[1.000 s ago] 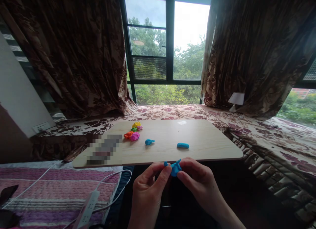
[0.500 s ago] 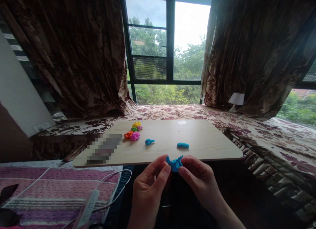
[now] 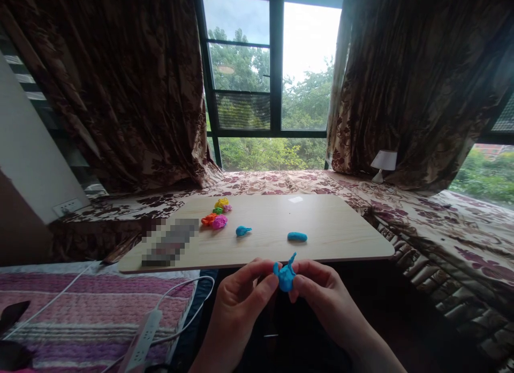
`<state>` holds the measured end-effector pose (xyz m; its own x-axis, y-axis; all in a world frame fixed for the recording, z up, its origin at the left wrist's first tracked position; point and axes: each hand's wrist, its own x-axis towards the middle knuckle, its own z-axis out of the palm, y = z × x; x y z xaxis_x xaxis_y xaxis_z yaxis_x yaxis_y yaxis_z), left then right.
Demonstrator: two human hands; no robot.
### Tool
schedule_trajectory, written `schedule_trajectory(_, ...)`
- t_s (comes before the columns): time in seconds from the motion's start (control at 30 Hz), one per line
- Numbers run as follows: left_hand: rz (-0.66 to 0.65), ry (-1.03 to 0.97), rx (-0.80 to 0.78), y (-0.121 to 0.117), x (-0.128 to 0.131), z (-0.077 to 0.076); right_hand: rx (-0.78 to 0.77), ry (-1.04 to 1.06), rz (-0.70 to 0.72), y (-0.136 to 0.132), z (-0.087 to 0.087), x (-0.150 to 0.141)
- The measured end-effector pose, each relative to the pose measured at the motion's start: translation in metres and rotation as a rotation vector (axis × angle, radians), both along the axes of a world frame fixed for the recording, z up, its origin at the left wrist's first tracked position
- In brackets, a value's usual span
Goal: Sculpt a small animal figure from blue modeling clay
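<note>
Head view: taken forward and down, over both hands and a pale table (image 3: 341,217).
Blue clay (image 3: 286,281): held up between the hands just off the near table edge; rounded below, with a long prong (image 3: 293,259) and a short prong (image 3: 276,267) on top.
Left hand (image 3: 241,303): pinched narrow, thumb and forefinger on the short prong's side.
Right hand (image 3: 337,298): pinched narrow too, on the long prong's side.
Prongs: thin-looking; could bend, flatten or tear off under too hard a squeeze or an uneven pull from either side.
Rounded part: likely to lose shape or take dents, if as soft as judged, from thumb pressure.
Drop risk: could fall past the table edge into the dark gap below, from a loosened pinch.
Blue drop (image 3: 243,231) and blue roll (image 3: 297,237): lying well apart on the table; might get nudged or squashed by a careless reach.
Coloured lumps (image 3: 219,222): bunched at table's left; might pick up mixed colour if pressed together.
Blurred patch (image 3: 171,241): pixelated, unreadable.
White scrap (image 3: 296,200): too small to read.
Power strip (image 3: 142,335): sockets visible, no legible brand or label.
</note>
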<state>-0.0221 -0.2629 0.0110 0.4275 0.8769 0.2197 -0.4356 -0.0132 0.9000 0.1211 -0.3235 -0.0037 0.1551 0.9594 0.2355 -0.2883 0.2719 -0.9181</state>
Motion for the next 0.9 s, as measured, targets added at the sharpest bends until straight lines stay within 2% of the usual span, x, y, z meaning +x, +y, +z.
schedule_trajectory(0.13, -0.031, 0.017, 0.052, 0.0, 0.001, 0.001, -0.005, 0.038, 0.034, -0.001, -0.001, -0.002)
schedule_trajectory(0.23, -0.032, 0.016, -0.003, 0.0, 0.002, -0.001, 0.005, 0.059, 0.023, -0.001, -0.001, -0.003)
schedule_trajectory(0.37, 0.006, -0.021, -0.135, -0.004, 0.006, -0.003, 0.037, 0.011, -0.144, 0.001, 0.001, -0.007)
schedule_trajectory(0.5, 0.055, 0.032, -0.173, -0.007, 0.012, -0.002, 0.107, -0.048, -0.279, 0.003, 0.0, -0.011)
schedule_trajectory(0.57, 0.111, 0.094, -0.106, -0.006, 0.013, -0.002, 0.164, -0.097, -0.332, 0.005, -0.003, -0.013)
schedule_trajectory(0.77, 0.308, 0.377, 0.289, -0.001, 0.011, 0.002, 0.271, -0.304, -0.466, 0.01, -0.014, -0.013)
schedule_trajectory(0.9, 0.424, 0.518, 0.417, -0.002, 0.009, 0.008, 0.288, -0.365, -0.491, 0.011, -0.017, -0.013)
